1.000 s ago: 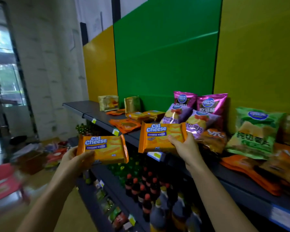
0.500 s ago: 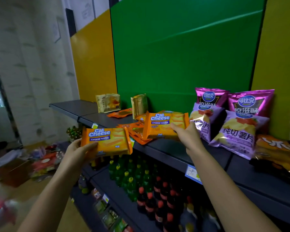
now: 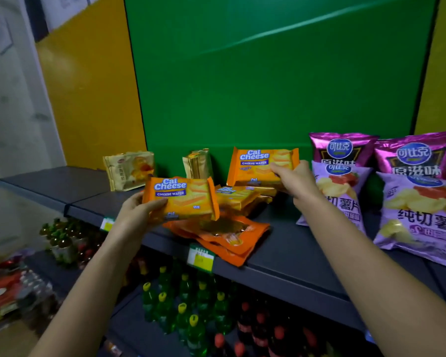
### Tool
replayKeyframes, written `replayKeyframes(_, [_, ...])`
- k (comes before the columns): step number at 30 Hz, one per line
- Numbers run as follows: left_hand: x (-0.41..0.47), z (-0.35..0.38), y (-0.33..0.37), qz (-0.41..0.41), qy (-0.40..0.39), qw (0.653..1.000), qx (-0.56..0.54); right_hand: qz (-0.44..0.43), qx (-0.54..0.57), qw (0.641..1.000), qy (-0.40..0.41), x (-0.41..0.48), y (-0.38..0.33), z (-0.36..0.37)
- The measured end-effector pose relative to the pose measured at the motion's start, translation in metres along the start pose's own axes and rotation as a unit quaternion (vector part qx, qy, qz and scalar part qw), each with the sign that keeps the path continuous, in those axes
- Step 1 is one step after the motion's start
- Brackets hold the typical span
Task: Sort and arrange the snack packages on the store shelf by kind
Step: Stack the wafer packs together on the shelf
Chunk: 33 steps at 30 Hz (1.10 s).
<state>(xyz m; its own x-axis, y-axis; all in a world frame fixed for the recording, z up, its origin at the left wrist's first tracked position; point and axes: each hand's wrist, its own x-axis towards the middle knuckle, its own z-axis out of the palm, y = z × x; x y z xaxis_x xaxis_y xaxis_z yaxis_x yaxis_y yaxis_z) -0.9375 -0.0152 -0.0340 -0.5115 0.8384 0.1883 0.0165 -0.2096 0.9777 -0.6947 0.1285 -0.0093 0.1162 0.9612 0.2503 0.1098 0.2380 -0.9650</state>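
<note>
My left hand (image 3: 137, 215) grips an orange Cal Cheese wafer pack (image 3: 180, 198) by its left end, held above the shelf's front. My right hand (image 3: 298, 181) holds a second Cal Cheese pack (image 3: 258, 164) upright near the green back panel, over a small stack of the same wafer packs (image 3: 238, 198) lying on the dark shelf (image 3: 289, 248). Flat orange pouches (image 3: 224, 235) lie at the shelf's front edge, below the left pack. Lilac chip bags (image 3: 420, 217) and magenta chip bags (image 3: 343, 148) stand to the right.
A pale gold snack bag (image 3: 129, 170) and a narrow gold pack (image 3: 197, 163) stand at the shelf's back left. Price tags (image 3: 200, 257) hang on the shelf edge. Green and red-capped bottles (image 3: 186, 305) fill the lower shelf. Loose goods lie on the floor at left.
Both hands carried their wafer packs forward and over the shelf; the right pack rose upright toward the green panel above the stack. The view shifted left and closer to the shelf.
</note>
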Motion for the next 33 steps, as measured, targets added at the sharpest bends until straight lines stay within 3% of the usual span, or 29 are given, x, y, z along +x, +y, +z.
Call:
replayKeyframes(17, [0.149,0.065,-0.036,-0.075,-0.241,0.967,0.017,0.033,0.026,0.991,0.123,0.063,0.005,0.055])
replayKeyframes(21, [0.173,0.066,-0.048,-0.011,-0.272,0.956,0.109,0.057,0.011,0.986,0.153,0.075,0.013,0.071])
replayKeyframes(26, [0.183,0.064,-0.054,0.071,-0.285,0.914,0.281,0.091,-0.011,0.980,0.178,0.085,0.019,0.084])
replayKeyframes(30, [0.179,0.068,-0.053,0.134,-0.282,0.889,0.334,0.111,-0.025,0.977,0.183,0.090,0.018,0.093])
replayKeyframes(33, [0.178,0.073,-0.054,0.170,-0.277,0.870,0.371,0.112,-0.127,0.965,0.199,0.095,0.021,0.094])
